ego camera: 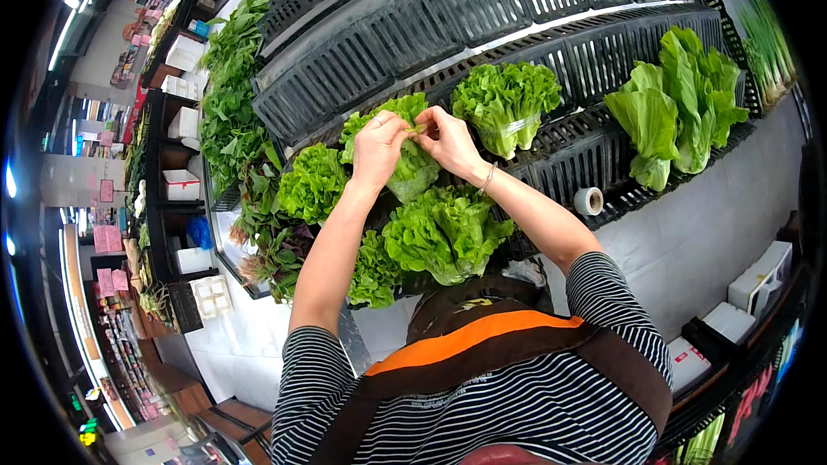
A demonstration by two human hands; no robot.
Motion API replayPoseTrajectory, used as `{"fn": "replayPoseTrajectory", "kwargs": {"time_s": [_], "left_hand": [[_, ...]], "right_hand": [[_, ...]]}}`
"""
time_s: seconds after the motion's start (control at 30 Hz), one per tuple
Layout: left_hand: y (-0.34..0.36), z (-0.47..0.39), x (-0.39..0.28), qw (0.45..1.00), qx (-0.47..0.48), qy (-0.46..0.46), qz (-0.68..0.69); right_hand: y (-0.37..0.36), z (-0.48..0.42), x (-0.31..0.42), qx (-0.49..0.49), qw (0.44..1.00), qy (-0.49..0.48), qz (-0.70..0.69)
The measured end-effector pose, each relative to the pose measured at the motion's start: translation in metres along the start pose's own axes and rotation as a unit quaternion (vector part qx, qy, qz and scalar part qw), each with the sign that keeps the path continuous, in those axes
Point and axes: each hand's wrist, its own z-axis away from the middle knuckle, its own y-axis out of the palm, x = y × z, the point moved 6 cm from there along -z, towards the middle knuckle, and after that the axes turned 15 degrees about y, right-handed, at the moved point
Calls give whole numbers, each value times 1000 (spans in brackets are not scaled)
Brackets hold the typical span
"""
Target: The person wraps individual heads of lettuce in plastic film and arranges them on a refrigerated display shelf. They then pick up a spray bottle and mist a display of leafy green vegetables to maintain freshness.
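My left hand (378, 145) and my right hand (450, 143) meet fingertip to fingertip over a head of green leaf lettuce (413, 171). Between the fingers of both is a small yellow-green piece of leaf, mostly covered by them. More leaf lettuce (313, 182) sits just left of my left wrist. Below my hands lies a fuller lettuce bunch (446, 236), with a smaller one (375, 271) beside it. Beyond my right hand, a lettuce bunch (507, 106) has a clear band around its base. My right wrist wears a thin bracelet (488, 177).
Slotted black plastic crates (413, 32) form tiers ahead. A roll of clear film or tape (588, 201) lies on the crate edge at right, near tall leafy greens (678, 103). Spring onions (765, 45) stand far right. Piled leafy greens (236, 97) line the left.
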Motion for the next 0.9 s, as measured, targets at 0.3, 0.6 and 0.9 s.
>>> {"fn": "replayPoseTrajectory", "kwargs": {"time_s": [0.3, 0.6, 0.9], "left_hand": [[-41, 8, 47, 907, -202, -268, 256], [-48, 14, 53, 773, -241, -335, 482], [-68, 38, 33, 722, -300, -344, 520]], "right_hand": [[-7, 7, 9, -34, 999, -33, 26], [-4, -28, 37, -17, 983, -57, 172], [-4, -54, 36, 82, 967, -6, 243]]}}
